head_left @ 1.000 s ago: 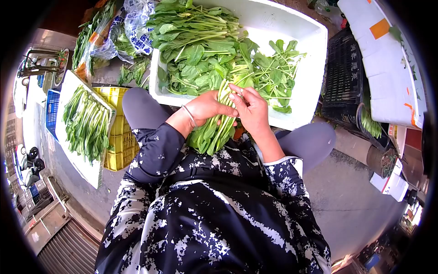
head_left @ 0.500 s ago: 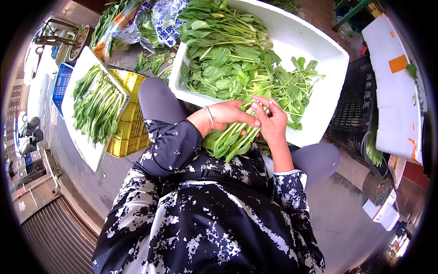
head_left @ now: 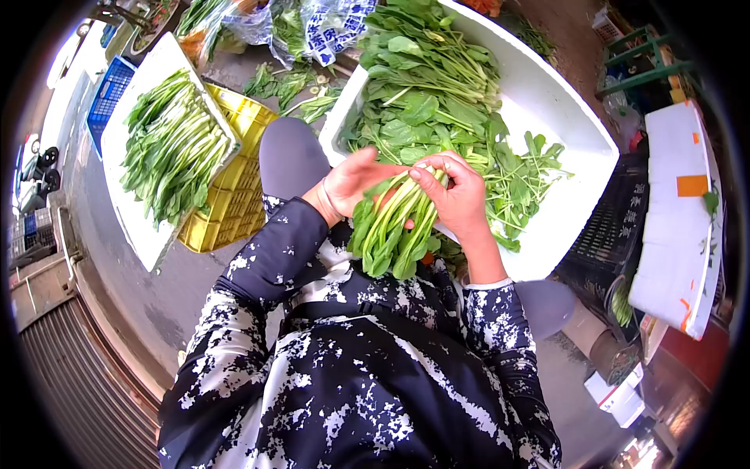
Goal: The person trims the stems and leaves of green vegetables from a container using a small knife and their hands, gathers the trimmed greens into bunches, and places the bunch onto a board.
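Observation:
A bunch of leafy greens (head_left: pixel 398 223) is gripped at its stem ends by my right hand (head_left: pixel 457 191), the leaves hanging down toward my lap. My left hand (head_left: pixel 355 184) lies against the left side of the bunch, its palm turned up and fingers stretched out; some fingertips are hidden behind the stems. Just beyond both hands stands a white foam box (head_left: pixel 578 148), with a thick heap of loose greens (head_left: pixel 430 86) on its left side and a few thin sprigs (head_left: pixel 523 187) on its right.
To the left, a white foam lid (head_left: pixel 117 211) bearing neatly laid greens (head_left: pixel 172 144) rests on a yellow crate (head_left: pixel 226 207). A blue crate (head_left: pixel 105 98) is behind it. Plastic bags (head_left: pixel 336 27) lie at the top. On the right are a black crate (head_left: pixel 605 227) and another foam box (head_left: pixel 676 227).
My left hand has let go of the stems and opened out to the left. The bunch now hangs more upright from my right hand. The whole view has shifted slightly.

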Demonstrator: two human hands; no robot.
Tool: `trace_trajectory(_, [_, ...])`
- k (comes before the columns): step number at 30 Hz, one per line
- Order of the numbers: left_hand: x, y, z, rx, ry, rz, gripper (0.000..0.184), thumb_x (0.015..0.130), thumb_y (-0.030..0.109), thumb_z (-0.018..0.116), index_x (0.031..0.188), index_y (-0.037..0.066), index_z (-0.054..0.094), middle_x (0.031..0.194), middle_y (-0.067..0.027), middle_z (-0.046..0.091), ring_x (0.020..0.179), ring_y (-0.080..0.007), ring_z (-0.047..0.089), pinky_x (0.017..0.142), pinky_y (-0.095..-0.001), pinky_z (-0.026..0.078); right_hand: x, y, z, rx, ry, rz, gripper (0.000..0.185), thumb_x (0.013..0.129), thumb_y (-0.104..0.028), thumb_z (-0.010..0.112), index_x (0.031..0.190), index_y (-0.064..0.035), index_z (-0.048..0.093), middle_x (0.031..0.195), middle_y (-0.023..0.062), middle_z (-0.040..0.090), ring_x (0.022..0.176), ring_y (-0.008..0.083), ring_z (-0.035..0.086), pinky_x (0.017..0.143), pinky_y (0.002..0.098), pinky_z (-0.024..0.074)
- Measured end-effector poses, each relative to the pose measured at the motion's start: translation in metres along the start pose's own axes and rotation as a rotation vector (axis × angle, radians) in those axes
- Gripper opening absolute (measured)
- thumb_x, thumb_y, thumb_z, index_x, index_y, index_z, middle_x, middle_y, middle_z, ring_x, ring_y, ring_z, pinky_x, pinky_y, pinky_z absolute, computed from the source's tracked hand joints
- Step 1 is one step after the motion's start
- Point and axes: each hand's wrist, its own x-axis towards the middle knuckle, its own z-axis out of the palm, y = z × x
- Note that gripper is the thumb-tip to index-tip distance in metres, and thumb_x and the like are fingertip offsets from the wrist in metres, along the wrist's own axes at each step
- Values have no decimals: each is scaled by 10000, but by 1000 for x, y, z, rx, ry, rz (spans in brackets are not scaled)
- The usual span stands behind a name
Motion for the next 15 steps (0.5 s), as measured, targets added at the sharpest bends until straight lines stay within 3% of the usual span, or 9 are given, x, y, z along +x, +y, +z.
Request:
trace_trajectory(1, [-5, 0, 3, -159, 43, 42, 1170, 584, 706, 608, 1341, -52, 139, 1293, -196, 372, 1144, -316, 446, 952, -580, 297, 5, -3, 2, -5, -12, -1, 197, 732, -163, 705, 815, -5, 624, 724, 41, 559, 587, 113, 477, 530, 234, 390])
trace_trajectory(3, [-14, 5, 8, -221, 24, 49, 1234, 521, 775, 564, 1330, -62, 156, 1272, -193, 394, 1099, -301, 486, 922, -542, 363, 13, -8, 8, -8, -128, -34, 193, 730, -165, 706, 810, -10, 623, 732, 42, 564, 579, 116, 475, 524, 234, 389])
trace_trajectory(5, [-18, 6, -1, 63, 101, 21, 1206, 516, 773, 555, 1321, -49, 193, 1236, -182, 426, 1038, -276, 532, 856, -483, 448, 17, -19, 19, -8, -181, -43, 182, 732, -160, 702, 801, -12, 621, 734, 49, 566, 600, 122, 507, 539, 229, 404])
trace_trajectory(7, [-28, 4, -10, 432, 194, -24, 954, 618, 623, 633, 1261, -18, 342, 1145, -153, 504, 965, -226, 568, 793, -372, 497, 19, -26, 29, -11, -222, -90, 180, 737, -155, 697, 813, -13, 618, 734, 53, 570, 621, 116, 541, 540, 210, 417])
trace_trajectory(9, [-33, 0, -11, 386, 131, 74, 820, 651, 514, 694, 1207, -19, 412, 1037, -133, 568, 903, -207, 588, 754, -308, 490, 20, -14, 34, -1, -256, -69, 189, 747, -155, 685, 855, -13, 622, 754, 50, 585, 635, 102, 559, 527, 190, 423])
trace_trajectory(11, [-37, 11, 7, 597, 132, 31, 714, 658, 409, 737, 1162, -15, 462, 903, -97, 601, 826, -182, 596, 696, -262, 469, 27, 2, 39, 232, -244, -9, 197, 783, -180, 655, 905, -28, 626, 777, 37, 602, 616, 80, 544, 492, 182, 410])
trace_trajectory(12, [-39, 11, 15, 574, 246, 66, 640, 651, 319, 756, 1128, -16, 493, 805, -65, 598, 751, -153, 580, 650, -250, 455, 31, -9, 38, 397, -198, 404, 226, 816, -218, 623, 925, -20, 624, 775, 30, 613, 625, 71, 540, 487, 184, 408])
trace_trajectory(13, [-43, 12, 15, 558, 264, 84, 481, 721, 147, 702, 1134, 10, 498, 954, -78, 598, 716, -117, 559, 654, -246, 461, 40, -3, 40, 355, -130, 476, 252, 831, -239, 607, 925, -5, 619, 745, 29, 616, 628, 55, 539, 482, 177, 402])
trace_trajectory(15, [-55, 18, 23, 539, 287, 116, 449, 721, 115, 691, 1118, 10, 509, 989, -74, 586, 708, -103, 541, 644, -235, 459, 57, 37, 55, 111, -101, 637, 233, 820, -203, 615, 912, 11, 617, 742, 53, 626, 648, 64, 559, 517, 191, 426])
